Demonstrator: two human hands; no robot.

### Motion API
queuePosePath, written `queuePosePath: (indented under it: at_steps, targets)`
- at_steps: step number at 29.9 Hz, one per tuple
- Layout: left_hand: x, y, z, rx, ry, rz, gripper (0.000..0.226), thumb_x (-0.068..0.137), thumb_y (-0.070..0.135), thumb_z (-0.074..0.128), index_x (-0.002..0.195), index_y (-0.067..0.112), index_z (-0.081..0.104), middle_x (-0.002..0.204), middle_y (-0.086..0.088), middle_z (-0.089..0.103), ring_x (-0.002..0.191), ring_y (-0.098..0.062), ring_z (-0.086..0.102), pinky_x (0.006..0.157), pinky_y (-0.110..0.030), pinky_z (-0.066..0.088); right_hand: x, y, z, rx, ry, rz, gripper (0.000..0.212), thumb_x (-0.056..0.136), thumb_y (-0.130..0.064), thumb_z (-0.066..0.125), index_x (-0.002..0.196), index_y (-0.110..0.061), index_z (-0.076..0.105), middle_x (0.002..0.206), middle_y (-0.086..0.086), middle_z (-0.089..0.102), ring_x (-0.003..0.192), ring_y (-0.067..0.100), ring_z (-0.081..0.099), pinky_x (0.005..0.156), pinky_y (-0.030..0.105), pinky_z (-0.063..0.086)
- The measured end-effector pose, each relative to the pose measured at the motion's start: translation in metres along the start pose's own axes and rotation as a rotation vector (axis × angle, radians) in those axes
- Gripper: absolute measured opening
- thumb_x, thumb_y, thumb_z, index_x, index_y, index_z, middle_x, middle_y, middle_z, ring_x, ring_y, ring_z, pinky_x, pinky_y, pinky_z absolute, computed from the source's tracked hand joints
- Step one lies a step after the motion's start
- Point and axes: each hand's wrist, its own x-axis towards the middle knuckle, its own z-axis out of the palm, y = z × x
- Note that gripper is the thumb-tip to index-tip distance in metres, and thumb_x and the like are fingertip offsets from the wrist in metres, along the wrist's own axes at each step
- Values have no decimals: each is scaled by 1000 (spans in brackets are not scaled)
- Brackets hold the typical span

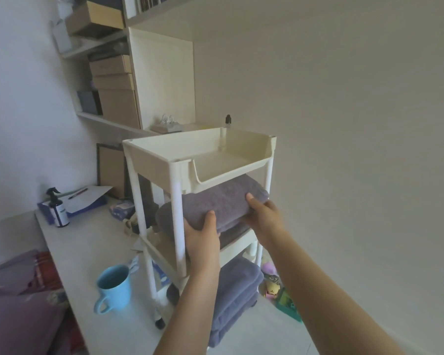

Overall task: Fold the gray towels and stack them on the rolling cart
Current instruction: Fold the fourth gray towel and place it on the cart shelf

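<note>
- Folded gray towel (pixel 222 201) goes onto the middle shelf of the rolling cart (pixel 177 165); we hold it at both near corners, our left hand (pixel 203 237) gripping the left corner with the thumb on top, our right hand (pixel 263 216) gripping the right corner the same way.
- Part of the towel already sits under the top tray (pixel 231 147), while its near edge overhangs the shelf front; we judge the placing to be nearly done, with a final push and release left.
- Stacked towels on the bottom shelf (pixel 237 298) show earlier work finished; another gray layer appears under the towel in our hands, though we cannot tell how many lie there.
- Top tray holds no towel; whether more towels wait to be folded, the view does not show.
- Cart post (pixel 178 221) stands just in front of our left hand and crosses the towel's left part; we judge it the likeliest snag if the towel slides sideways.
- Blue mug (pixel 113 285) sits on the white desk (pixel 87 242) just beside the cart's left legs; a dark spray bottle (pixel 58 208) and papers (pixel 87 198) stand farther back.
- Small toys (pixel 273 283) lie on the floor to the cart's right; cardboard boxes (pixel 113 85) fill the wall shelves behind.
</note>
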Motion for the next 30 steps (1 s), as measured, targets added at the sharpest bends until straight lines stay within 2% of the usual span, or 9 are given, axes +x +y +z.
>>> queuePosePath:
  at_steps: [3,7,12,15,18,20,23,26,30]
  targets:
    - [-2,-7,-4,89,-29,-11,88,68,59,64,143,43,18,143,5,34,129,-30,44,92,-52,50,1,9,2,-203,60,14,59,83,-20,71,133,-14,41,127,8,49,111,33,56,66,34,58]
    - [-3,-4,-9,186,8,53,86,63,70,52,134,60,5,153,15,17,135,-31,36,95,-52,48,2,14,-1,-292,21,-57,59,85,-22,68,137,-25,39,125,5,45,109,30,55,56,30,58]
    - [-22,8,-7,340,-18,134,69,95,27,51,151,28,10,156,-5,17,139,-28,29,111,-42,34,3,14,-5,-433,-16,-112,54,89,-29,63,137,-22,40,129,8,50,91,20,61,59,31,59]
    - [-21,10,-8,415,7,79,71,95,24,51,152,26,8,156,-9,13,139,-31,26,112,-40,32,8,9,-3,-753,-12,-124,54,93,-37,53,142,-26,34,128,6,50,83,22,59,72,37,58]
    - [-16,5,-11,582,-7,185,68,93,20,51,150,27,15,158,-8,-2,144,-32,15,116,-43,25,12,8,-4,-1015,36,-172,61,94,-44,47,147,-28,22,137,13,40,111,31,52,97,38,44]
    - [-20,5,-10,760,-64,280,59,96,23,45,150,29,21,158,-3,-12,145,-31,7,117,-43,20,12,9,-6,-978,79,-187,63,94,-43,49,148,-26,21,140,17,33,125,33,42,101,36,38]
    - [-26,13,-11,865,-116,201,54,100,29,36,151,26,17,158,-5,-15,145,-30,-2,117,-36,9,11,14,-10,-946,132,-188,58,91,-45,52,142,-24,33,132,15,38,120,31,46,97,31,38]
    - [-32,25,-11,856,-172,123,54,102,27,34,152,23,14,158,-11,-9,145,-31,3,115,-32,9,13,17,-15,-1042,201,-162,58,89,-54,49,136,-22,41,125,14,44,119,32,46,102,41,40]
    - [-39,35,-15,897,-166,162,58,101,31,36,152,21,12,157,-10,-15,145,-32,-2,116,-33,8,1,12,-21,-913,237,-188,54,94,-49,41,133,-13,45,127,13,46,117,31,49,101,43,40]
